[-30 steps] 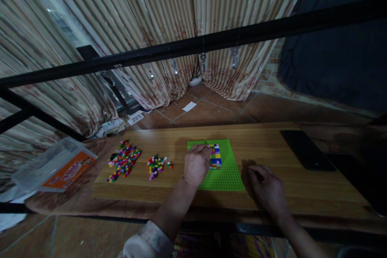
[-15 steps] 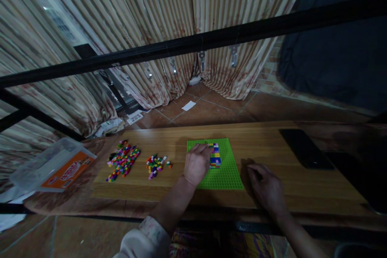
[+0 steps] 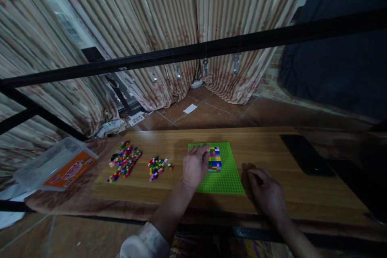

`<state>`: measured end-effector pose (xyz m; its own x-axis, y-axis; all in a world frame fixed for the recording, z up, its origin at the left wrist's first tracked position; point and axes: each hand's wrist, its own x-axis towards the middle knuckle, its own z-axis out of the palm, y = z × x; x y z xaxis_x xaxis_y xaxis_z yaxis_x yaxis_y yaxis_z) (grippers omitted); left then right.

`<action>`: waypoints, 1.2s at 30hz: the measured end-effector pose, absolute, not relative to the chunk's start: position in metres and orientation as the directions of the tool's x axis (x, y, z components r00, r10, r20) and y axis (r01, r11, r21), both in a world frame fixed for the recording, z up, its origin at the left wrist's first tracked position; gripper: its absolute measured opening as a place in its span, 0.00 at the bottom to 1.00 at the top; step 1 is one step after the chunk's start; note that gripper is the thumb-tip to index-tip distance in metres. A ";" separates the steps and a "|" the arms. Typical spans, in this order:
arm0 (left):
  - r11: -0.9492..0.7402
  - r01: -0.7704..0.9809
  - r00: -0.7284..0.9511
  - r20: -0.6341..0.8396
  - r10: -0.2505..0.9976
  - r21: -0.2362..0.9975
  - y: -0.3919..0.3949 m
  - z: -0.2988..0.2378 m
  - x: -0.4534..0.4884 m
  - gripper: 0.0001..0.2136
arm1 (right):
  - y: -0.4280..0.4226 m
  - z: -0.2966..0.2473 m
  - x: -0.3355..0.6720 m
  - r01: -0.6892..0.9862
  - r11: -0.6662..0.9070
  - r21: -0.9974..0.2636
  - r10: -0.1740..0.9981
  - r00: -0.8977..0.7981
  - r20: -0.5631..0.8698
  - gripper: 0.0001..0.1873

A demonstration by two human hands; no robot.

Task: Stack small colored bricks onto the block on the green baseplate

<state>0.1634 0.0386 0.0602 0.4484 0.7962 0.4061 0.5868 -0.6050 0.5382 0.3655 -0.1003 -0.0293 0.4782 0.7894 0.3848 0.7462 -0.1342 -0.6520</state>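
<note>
A small multicoloured block of toy bricks [image 3: 215, 160] stands on a green studded baseplate [image 3: 222, 185]. My left hand [image 3: 195, 165] is at the block's left side, with thumb and fingers pinched together by its upper left corner. Whatever is between those fingertips is too small or hidden to name. To the right of the baseplate, my right hand [image 3: 267, 189] rests low over the wooden board with its fingers curled in. Its palm is turned away, so I cannot see if anything is inside. The left hand covers part of the block's left edge.
Left of the baseplate lie a small pile of loose bricks [image 3: 156, 167] and a larger pile [image 3: 125, 161]. A clear plastic box [image 3: 57, 165] with an orange label stands at the far left. A dark phone [image 3: 306, 154] lies on the right. A black rail [image 3: 193, 50] crosses beyond the board [image 3: 157, 137].
My left fingers have drawn back slightly left from the block, baring more of its top. My right hand keeps its place and curled shape. The whole view has shifted a little.
</note>
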 end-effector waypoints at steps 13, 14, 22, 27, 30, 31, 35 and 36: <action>-0.194 0.315 0.481 0.020 0.876 0.929 0.071 0.045 0.176 0.10 | -0.100 -0.029 0.367 0.752 -0.128 -0.646 0.787 0.473 0.395 0.16; -0.155 0.283 0.489 -0.003 0.872 0.946 0.072 0.043 0.177 0.10 | -0.100 -0.029 0.367 0.752 -0.128 -0.647 0.787 0.473 0.395 0.16; 0.000 0.204 0.439 -0.091 0.894 0.979 0.069 0.045 0.182 0.07 | -0.100 -0.028 0.366 0.755 -0.145 -0.640 0.781 0.484 0.394 0.17; 0.019 0.202 0.422 -0.104 0.900 0.979 0.070 0.044 0.184 0.05 | -0.101 -0.031 0.367 0.772 -0.143 -0.619 0.788 0.467 0.401 0.18; 0.043 0.153 0.421 -0.105 0.901 0.987 0.069 0.046 0.183 0.07 | -0.101 -0.031 0.368 0.782 -0.156 -0.603 0.792 0.464 0.397 0.19; 0.035 0.120 0.412 -0.082 0.908 0.992 0.070 0.048 0.180 0.08 | -0.101 -0.031 0.368 0.783 -0.158 -0.602 0.793 0.464 0.394 0.20; -0.071 0.025 0.289 0.061 0.955 0.997 0.076 0.055 0.153 0.12 | -0.102 -0.030 0.368 0.778 -0.177 -0.603 0.797 0.473 0.377 0.21; -0.098 0.043 0.258 0.084 0.963 0.994 0.077 0.054 0.141 0.12 | -0.102 -0.030 0.368 0.777 -0.184 -0.601 0.797 0.476 0.372 0.21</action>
<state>0.1409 0.0773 0.0545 0.2576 0.9626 0.0836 0.0434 -0.0980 0.9942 0.3683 -0.1019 -0.0298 0.4761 0.7970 0.3717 0.7775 -0.1840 -0.6014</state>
